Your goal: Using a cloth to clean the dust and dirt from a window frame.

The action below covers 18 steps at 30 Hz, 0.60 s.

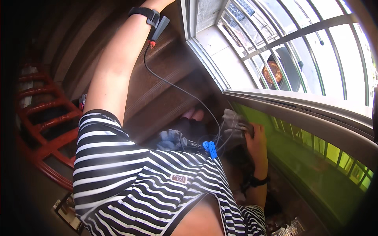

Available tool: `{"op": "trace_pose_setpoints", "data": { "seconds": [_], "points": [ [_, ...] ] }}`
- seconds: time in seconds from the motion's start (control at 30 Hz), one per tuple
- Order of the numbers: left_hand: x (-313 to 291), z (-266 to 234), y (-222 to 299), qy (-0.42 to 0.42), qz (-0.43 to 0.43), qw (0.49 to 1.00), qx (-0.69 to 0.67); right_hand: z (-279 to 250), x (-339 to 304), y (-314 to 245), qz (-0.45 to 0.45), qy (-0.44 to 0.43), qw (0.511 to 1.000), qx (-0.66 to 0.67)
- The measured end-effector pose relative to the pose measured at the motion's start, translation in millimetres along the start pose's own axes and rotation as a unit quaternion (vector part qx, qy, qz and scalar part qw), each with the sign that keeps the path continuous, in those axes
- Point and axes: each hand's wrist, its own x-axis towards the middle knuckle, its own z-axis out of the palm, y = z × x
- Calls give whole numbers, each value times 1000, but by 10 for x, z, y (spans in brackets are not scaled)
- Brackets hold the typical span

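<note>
Right hand (256, 142), right of frame centre: fingers appear curled closed on a crumpled grey cloth (233, 125), which hangs loosely toward mid-frame; the exact finger contact is partly hidden. Left hand: beyond the top edge, so its fingers and grip cannot be told; the bare left forearm (112, 70) rises to upper centre. Just right of the cloth, a glossy green translucent panel (303, 177); above it, a window with curved-looking metal bars (281, 41). A thin black cable (181, 91) runs from the dark box-shaped wrist device (160, 28) down to mid-frame, near the cloth. Risks, as judged: raising the left arm further could pull the cable taut; the cloth's loose folds could catch it, or slip out if the grip slackens.
</note>
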Motion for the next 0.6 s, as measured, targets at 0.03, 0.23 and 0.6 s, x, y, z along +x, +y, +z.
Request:
{"op": "trace_pose_setpoints", "data": {
  "seconds": [0.03, 0.23, 0.6],
  "points": [
    [-42, -105, 54, 28, -87, 981, -171, -21, 17, 31, 6, -8, 1000, -27],
    [-237, -617, 100, 34, -203, 920, -333, -6, 78, 209, 31, -49, 997, -41],
    [-157, -615, 148, -13, -233, 928, -292, 23, 314, 202, -20, -84, 996, -7]
  ]
}}
